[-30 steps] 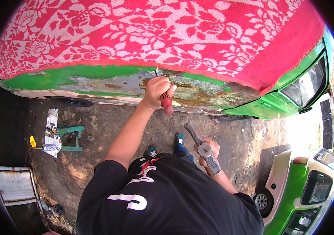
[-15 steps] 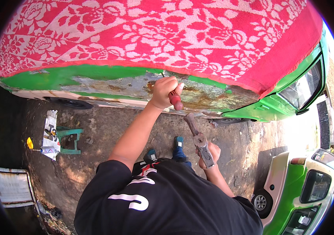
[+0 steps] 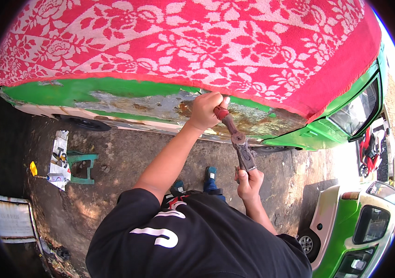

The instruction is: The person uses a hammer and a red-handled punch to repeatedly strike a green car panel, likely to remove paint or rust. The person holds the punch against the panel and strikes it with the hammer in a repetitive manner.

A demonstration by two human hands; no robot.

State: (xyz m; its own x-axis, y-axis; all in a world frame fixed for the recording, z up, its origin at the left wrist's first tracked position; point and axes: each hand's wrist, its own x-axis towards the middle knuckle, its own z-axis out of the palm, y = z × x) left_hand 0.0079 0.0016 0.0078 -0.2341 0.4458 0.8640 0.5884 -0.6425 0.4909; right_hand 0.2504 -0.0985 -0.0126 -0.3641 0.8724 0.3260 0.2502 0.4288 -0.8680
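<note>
My left hand (image 3: 206,112) is closed around a red-handled tool (image 3: 220,111) held against the side of a green van (image 3: 109,90); its tip is hidden by my hand and the panel. My right hand (image 3: 250,183) grips a rusty hammer (image 3: 243,150) by its handle, mostly concealed below the head. The hammer's narrow end meets the butt of the red handle, or nearly so. Around my left hand the panel is stripped to grey metal with brown rust. A red cloth with pale flowers (image 3: 183,46) covers the van above.
At left stands a green stool (image 3: 82,167) beside a printed sheet (image 3: 60,157) with small items on it. A white panel with a rusty frame (image 3: 12,217) lies lower left. A green and white van (image 3: 345,222) is parked at right, with a red motorbike (image 3: 368,150) beyond.
The hammer has risen from below the red handle up to its butt, with my right hand turning upward. My left hand and the red-handled tool sit slightly farther right in view.
</note>
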